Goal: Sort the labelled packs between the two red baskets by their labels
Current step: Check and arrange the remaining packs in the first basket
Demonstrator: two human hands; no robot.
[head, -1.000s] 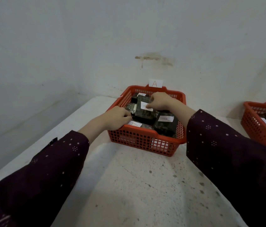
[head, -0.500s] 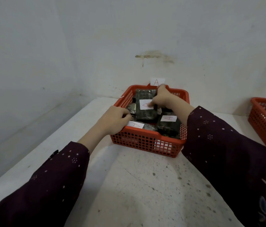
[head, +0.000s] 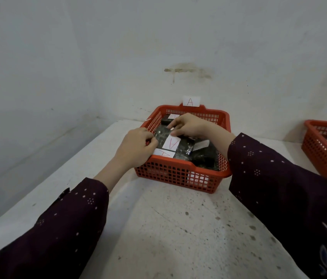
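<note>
On the speckled table point(head: 178, 228) (white walls point(head: 158, 37)): red basket point(head: 170, 175).

White table point(head: 178, 228) in a corner

Pale and rough on top, flecked with dark specks and fine scratches. Bears a red basket point(head: 170, 176) toward the back, close to the rear wall point(head: 219, 47), with a paper tag point(head: 191, 101) marked A on its far rim. Bears a second red basket point(head: 317, 146) well off to the right, cut by the frame edge.
</note>
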